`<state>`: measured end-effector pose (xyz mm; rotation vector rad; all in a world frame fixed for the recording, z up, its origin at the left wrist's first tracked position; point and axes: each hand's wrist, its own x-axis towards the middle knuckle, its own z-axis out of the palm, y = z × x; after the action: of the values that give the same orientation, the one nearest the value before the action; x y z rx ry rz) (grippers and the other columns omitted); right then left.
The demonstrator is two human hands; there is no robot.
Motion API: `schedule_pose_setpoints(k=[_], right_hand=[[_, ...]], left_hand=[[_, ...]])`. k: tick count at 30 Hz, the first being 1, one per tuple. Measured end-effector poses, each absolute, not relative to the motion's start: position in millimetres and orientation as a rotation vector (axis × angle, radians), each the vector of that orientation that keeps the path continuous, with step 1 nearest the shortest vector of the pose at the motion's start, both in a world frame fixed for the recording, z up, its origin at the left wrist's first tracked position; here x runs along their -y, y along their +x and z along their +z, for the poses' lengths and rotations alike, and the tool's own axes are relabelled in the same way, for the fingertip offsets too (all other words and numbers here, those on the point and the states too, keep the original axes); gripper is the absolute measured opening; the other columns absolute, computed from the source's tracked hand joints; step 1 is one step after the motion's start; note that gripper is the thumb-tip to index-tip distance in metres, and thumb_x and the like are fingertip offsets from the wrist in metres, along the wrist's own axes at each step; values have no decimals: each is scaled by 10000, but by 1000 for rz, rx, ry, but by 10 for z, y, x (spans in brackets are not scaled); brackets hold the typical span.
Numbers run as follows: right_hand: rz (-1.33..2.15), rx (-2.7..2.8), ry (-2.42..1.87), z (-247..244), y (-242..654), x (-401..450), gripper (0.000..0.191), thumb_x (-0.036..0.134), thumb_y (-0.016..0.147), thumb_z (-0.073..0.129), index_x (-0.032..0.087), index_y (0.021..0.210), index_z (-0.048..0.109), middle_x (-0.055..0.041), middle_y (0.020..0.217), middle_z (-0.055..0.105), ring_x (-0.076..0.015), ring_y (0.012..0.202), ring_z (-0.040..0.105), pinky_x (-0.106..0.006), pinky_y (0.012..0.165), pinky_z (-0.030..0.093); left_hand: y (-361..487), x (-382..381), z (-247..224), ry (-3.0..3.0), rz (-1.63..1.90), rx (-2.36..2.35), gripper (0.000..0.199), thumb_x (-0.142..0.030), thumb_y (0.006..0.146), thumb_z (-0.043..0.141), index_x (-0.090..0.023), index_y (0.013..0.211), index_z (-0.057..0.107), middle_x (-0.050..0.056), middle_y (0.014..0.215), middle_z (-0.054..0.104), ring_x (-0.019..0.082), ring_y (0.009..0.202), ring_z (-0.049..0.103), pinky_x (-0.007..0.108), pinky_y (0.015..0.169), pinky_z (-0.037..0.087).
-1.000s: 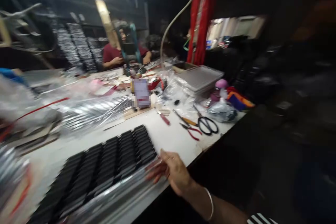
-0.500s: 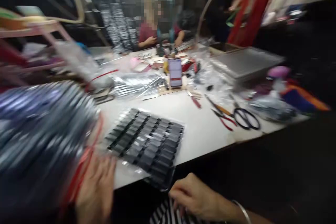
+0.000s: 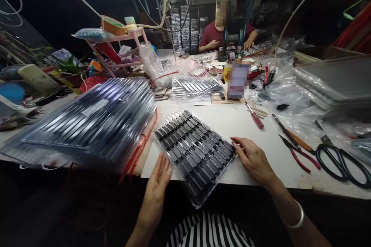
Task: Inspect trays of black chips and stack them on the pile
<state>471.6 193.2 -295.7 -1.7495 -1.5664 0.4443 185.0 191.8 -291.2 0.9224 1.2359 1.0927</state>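
A clear plastic tray with rows of black comb-like parts (image 3: 197,150) lies slanted on the white table, its near corner over the front edge. At its left side is my left hand (image 3: 159,175), fingers together against or just beside the rim. My right hand (image 3: 253,160) pinches the tray's right corner between thumb and fingers. Left of the tray sits a thick stack of clear trays with dark contents (image 3: 98,119), a red strap (image 3: 139,154) along its side.
Right of the tray lie a red screwdriver (image 3: 256,119), red-handled pliers (image 3: 300,159) and black scissors (image 3: 342,164). A phone (image 3: 239,81) stands behind. Plastic bags and a tray stack (image 3: 333,81) are at the right. Across the table sits a person in a maroon shirt (image 3: 208,36).
The view has swung left. My left hand has moved from beside the strapped stack to the tray's left side. My right hand has risen from the lap to the tray's right corner.
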Motion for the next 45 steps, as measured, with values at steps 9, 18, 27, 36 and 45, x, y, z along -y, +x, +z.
schedule_pose_setpoints(k=[9,18,27,36,45], right_hand=[[1353,1756,-1296,-2690,4084,-1396,461,334,894,486,250,1345,439,18,754,644,-115,630,586,-223,629,467],[1327,1799,-908,-2854,3404,-1474,605,263,835,565,237,1404,361,-95,1391,415,-196,1131,523,-320,940,453],[817,948,-1393,-3038,4708,-1210,231,307,906,505,257,1096,627,-39,972,677,-170,833,651,-322,807,533],[711,1202,-1653,-2999,4447,-1590,578,464,889,486,280,1420,350,-43,1497,322,-256,1368,290,-478,1133,215],[609,1234,-1687,-2887,4839,-2221,600,515,890,461,234,1412,367,-102,1470,365,-275,1334,357,-488,1104,271]], left_hand=[[1865,-3245,-2682,1691,569,-1314,762,-572,776,545,-162,1396,377,178,1343,511,269,1251,477,427,1064,324],[2769,-3639,-2608,1967,539,-1051,595,-435,707,679,-206,1247,574,112,1280,581,293,1217,509,413,1054,318],[1612,-3066,-2745,1421,1179,-1239,533,-415,827,588,-195,1303,492,129,1319,539,235,1237,487,407,1081,312],[1758,-2700,-3067,1054,1349,-1133,533,-399,868,547,-224,1348,394,120,1368,491,200,1292,428,360,1115,275],[1709,-2771,-3110,1134,1327,-1114,478,-366,885,536,-239,1333,431,92,1377,489,200,1307,408,360,1130,252]])
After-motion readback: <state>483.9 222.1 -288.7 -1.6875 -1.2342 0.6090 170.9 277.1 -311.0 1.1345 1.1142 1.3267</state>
